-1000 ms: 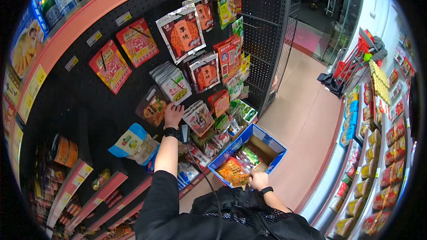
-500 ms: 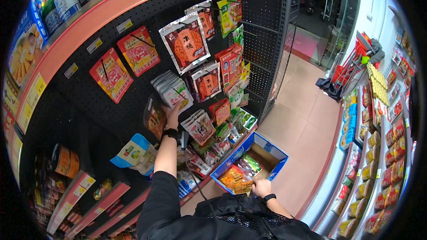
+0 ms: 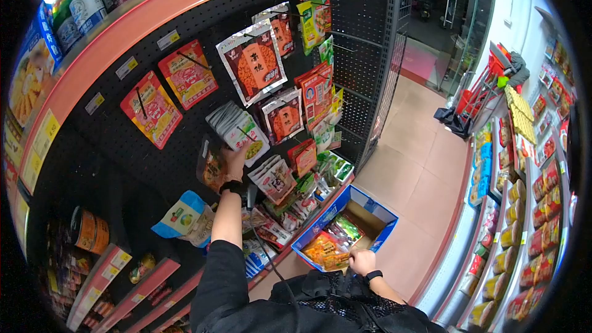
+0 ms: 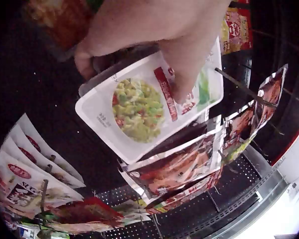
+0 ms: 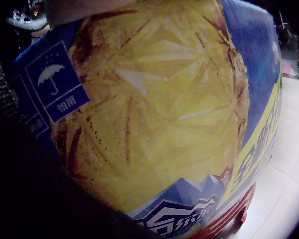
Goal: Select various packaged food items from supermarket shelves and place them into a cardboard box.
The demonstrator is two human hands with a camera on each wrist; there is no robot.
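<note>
Pinching the front of a stack of white packs [image 3: 236, 124] near the middle of the head view, the left hand [image 3: 234, 163] has its thumb laid over the printed face and its fingers behind. A hook [image 4: 239, 85] runs out past these packs in the left wrist view. Low in the head view, right of centre, the right hand [image 3: 362, 261] grasps the near edge of a blue box [image 3: 374, 205]. Inside the box, an orange pack [image 3: 325, 249] lies beside a green-and-red one [image 3: 348, 229].

Just left of the left hand is a brown pack [image 3: 211, 167]; pale sachets [image 3: 272, 178] hang to its lower right. Lower left of it stands a blue-topped pouch [image 3: 185, 217]. Higher up hang silver-edged packs [image 3: 251, 61] and, farther left, pink-and-yellow packs [image 3: 150, 109]. Jars [image 3: 84, 1] fill the upper left corner, and stocked shelves [image 3: 531, 234] line the right side.
</note>
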